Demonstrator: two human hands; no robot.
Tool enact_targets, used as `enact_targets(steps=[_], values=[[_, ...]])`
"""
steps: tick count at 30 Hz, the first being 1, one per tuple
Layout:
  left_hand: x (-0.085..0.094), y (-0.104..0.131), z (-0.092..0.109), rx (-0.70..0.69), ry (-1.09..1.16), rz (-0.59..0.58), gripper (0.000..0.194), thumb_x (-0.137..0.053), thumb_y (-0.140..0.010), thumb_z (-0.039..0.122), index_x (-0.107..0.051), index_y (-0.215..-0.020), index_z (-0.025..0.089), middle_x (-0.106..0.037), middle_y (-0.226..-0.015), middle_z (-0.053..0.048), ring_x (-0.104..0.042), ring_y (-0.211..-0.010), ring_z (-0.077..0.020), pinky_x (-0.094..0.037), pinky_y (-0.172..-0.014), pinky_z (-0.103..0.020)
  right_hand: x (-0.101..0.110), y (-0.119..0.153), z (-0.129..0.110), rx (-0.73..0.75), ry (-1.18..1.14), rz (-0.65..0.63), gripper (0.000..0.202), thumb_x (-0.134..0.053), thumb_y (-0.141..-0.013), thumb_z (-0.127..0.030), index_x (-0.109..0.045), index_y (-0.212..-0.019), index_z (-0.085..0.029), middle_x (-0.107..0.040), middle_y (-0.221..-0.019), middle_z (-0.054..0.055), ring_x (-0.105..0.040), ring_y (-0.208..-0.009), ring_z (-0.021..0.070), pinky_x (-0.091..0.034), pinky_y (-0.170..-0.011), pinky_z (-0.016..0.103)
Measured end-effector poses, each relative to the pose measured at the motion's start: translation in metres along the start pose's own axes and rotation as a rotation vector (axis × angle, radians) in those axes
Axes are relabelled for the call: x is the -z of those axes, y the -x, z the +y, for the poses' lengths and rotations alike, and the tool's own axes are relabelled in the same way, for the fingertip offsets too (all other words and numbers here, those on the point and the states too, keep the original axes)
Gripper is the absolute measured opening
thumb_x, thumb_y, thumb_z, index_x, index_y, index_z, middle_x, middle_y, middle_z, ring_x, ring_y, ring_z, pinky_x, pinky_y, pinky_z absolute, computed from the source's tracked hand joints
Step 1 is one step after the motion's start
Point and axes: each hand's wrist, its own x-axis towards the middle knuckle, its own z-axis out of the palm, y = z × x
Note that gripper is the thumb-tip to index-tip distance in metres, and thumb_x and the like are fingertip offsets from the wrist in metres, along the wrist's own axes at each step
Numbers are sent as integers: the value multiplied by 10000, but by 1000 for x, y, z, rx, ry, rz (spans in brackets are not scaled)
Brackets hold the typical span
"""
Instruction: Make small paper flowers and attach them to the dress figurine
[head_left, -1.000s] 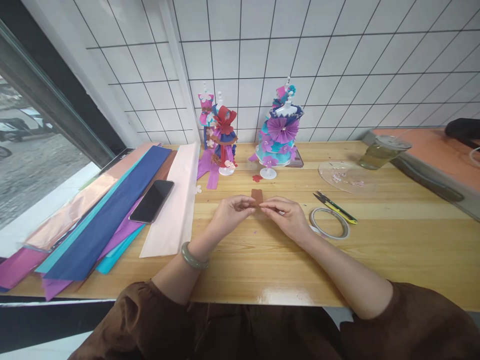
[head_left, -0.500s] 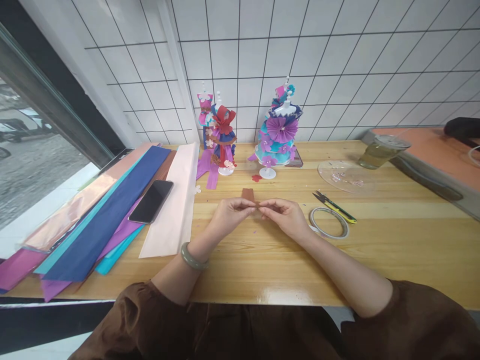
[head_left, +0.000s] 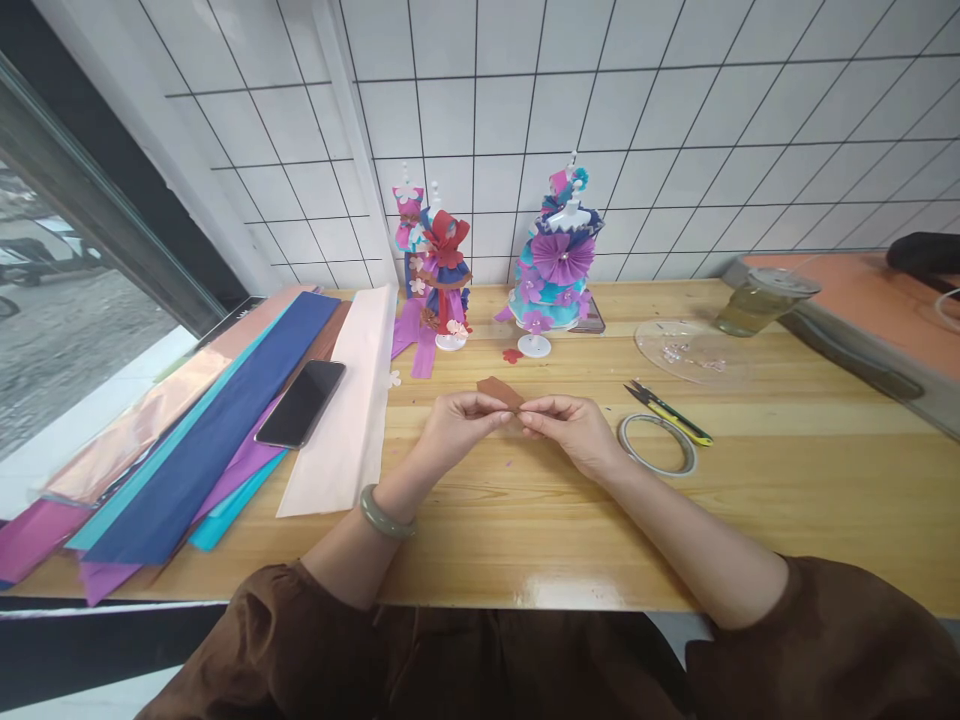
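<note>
Brown paper [head_left: 500, 391], one piece, over the tabletop [head_left: 480, 540], pinched in the closed fingertips of left hand [head_left: 459, 423] and right hand [head_left: 576, 432]; we judge folding in hand, next calling for a firm, even pinch

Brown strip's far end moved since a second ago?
Yes, left: the far end of the brown strip, earlier straight below the red flower cutout in frame, now sits lower-left of it.

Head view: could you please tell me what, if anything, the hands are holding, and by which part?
The left hand and right hand pinch a small brown strip at its near end; the far end sticks out free.
</note>
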Motion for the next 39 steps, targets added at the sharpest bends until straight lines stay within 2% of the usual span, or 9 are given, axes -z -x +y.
enact_targets(steps=[7,21,25,29,31,34,39], values=[[-1,0,2,21,-17,-1,214,-667,-620,313,-668,-739,135,-674,-755,-51,-597,-682,-137,-474,-657,-251,0,-1,1,-26,-76,0,197,-737,-567,-271,-680,-735,-186,-647,-634,3,-554,-565,88,-451,-565,225],[-1,-2,0,-5,44,-8,174,-661,-633,274,-601,-696,123,-614,-683,-24,-540,-629,-87,-430,-620,-213,-2,0,-2,71,-4,-11,221,-710,-609,-284,-634,-791,-184,-621,-670,-15,-536,-544,77,-456,-565,235],[-2,-3,-1,-8,103,0,259,-676,-613,245,-566,-817,129,-597,-718,-17,-543,-644,-82,-422,-613,-204,-3,2,-3,109,48,-23,258,-691,-628,-301,-619,-844,-180,-615,-702,-6,-533,-560,85,-455,-575,247],[-2,-2,0,16,98,-56,481,-660,-633,250,-493,-1074,155,-566,-695,9,-512,-603,-63,-389,-571,-185,-3,2,-3,129,84,-27,297,-675,-643,-311,-603,-899,-179,-603,-704,-4,-534,-573,94,-452,-582,255],[-1,-2,1,46,111,-91,566,-663,-627,258,-449,-1143,166,-553,-697,19,-497,-594,-55,-380,-569,-181,-3,2,-3,138,101,-31,310,-668,-649,-316,-596,-918,-179,-601,-707,-2,-538,-578,99,-452,-587,259],[-1,-2,0,66,125,-109,578,-663,-622,266,-446,-1150,169,-524,-679,34,-471,-572,-44,-365,-561,-176,-3,2,-2,142,120,-44,328,-663,-650,-330,-589,-932,-179,-602,-724,7,-547,-598,113,-459,-601,274],[-1,-3,-4,4,89,-75,542,-652,-629,255,-471,-1133,170,-486,-658,44,-456,-562,-40,-368,-564,-171,-5,3,-4,154,168,-73,381,-656,-652,-328,-582,-998,-187,-610,-741,14,-551,-618,124,-461,-634,291]])
